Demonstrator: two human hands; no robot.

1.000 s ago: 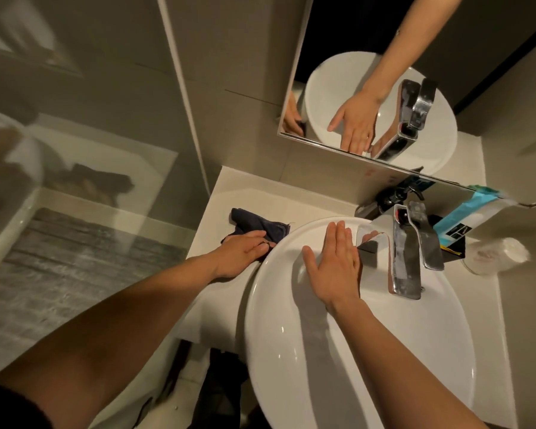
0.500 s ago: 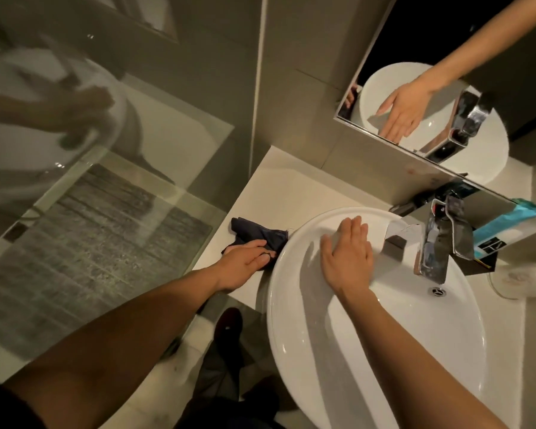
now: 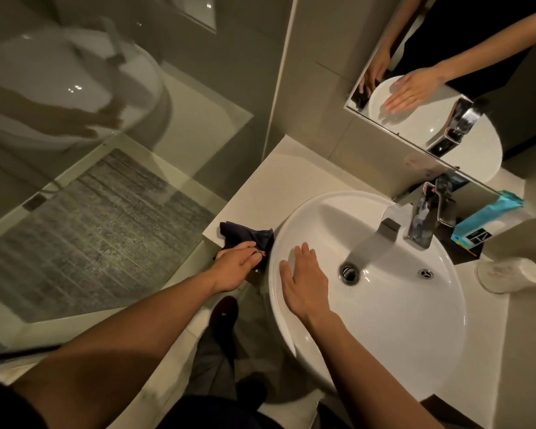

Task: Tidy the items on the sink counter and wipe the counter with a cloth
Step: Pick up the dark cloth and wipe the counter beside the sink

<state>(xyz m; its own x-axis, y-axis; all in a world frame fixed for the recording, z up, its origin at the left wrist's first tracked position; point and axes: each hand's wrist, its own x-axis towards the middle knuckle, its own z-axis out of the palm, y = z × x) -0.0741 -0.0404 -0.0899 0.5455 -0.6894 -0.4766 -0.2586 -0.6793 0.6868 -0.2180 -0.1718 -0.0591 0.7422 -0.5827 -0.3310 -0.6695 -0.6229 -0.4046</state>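
Observation:
A dark blue cloth [image 3: 245, 235] lies bunched on the pale counter [image 3: 279, 178], at its front left edge beside the basin. My left hand [image 3: 234, 266] presses down on the near part of the cloth, fingers closed over it. My right hand [image 3: 302, 280] rests flat, fingers apart, on the left inner wall of the white basin [image 3: 415, 320]. It holds nothing.
A chrome tap [image 3: 421, 218] stands at the back of the basin above the drain [image 3: 348, 272]. A blue packet [image 3: 483, 219] and a white tipped cup [image 3: 508, 274] sit on the right counter. A mirror [image 3: 446, 72] hangs behind; a glass shower panel [image 3: 90, 181] stands left.
My left hand has drawn the cloth back toward the counter's front edge. My right hand has slid down and nearer along the basin's left wall. The view has shifted left.

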